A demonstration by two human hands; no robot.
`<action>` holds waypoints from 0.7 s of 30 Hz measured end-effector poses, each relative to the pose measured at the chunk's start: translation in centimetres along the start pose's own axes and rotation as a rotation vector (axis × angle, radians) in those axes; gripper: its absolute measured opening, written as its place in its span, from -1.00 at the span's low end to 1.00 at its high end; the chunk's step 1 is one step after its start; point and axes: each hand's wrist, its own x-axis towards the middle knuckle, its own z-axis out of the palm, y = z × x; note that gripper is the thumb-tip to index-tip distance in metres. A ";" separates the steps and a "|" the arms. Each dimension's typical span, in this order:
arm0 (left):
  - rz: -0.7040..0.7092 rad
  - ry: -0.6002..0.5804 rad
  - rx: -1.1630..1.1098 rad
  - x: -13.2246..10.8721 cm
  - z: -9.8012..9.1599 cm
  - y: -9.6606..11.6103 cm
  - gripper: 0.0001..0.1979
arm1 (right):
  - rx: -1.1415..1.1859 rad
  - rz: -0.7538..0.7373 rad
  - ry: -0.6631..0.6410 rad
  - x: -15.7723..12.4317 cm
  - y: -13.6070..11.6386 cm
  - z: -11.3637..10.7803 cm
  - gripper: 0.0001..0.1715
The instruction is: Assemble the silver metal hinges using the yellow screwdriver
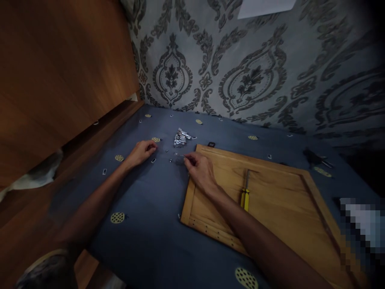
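Observation:
My right hand (201,169) reaches over the left edge of a wooden cabinet door panel (279,192). Its thumb and forefinger pinch a small thin metal piece (181,155), too small to name exactly. My left hand (142,153) hovers at or rests on the blue patterned cloth (144,241), fingers curled together; whatever they may hold is hidden. Between the hands lie tiny metal bits (170,160). Just beyond them is a pile of shiny metal hinges or similar fittings (181,138). A screwdriver (245,194) with a yellow and black handle lies on the panel.
Brown wooden furniture (66,72) rises on the left. A wall with ornate grey wallpaper (207,60) stands behind the cloth. Farther right lies a dark tool with metal prongs (319,159), and a small black item (211,144) touches the panel's far edge.

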 end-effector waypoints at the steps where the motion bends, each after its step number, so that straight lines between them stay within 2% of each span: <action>1: 0.014 -0.003 0.010 0.0 0.2 0.2 -0.84 | 0.027 0.009 0.000 -0.1 0.0 -0.1 -0.71; 10: 0.218 0.005 0.120 -0.6 3.1 2.1 -0.68 | 0.278 0.118 0.001 -0.8 0.4 -0.2 -0.71; 21: 0.289 0.013 0.205 -0.9 3.3 1.7 -0.71 | 0.447 0.184 0.002 -3.0 0.4 -0.8 -0.64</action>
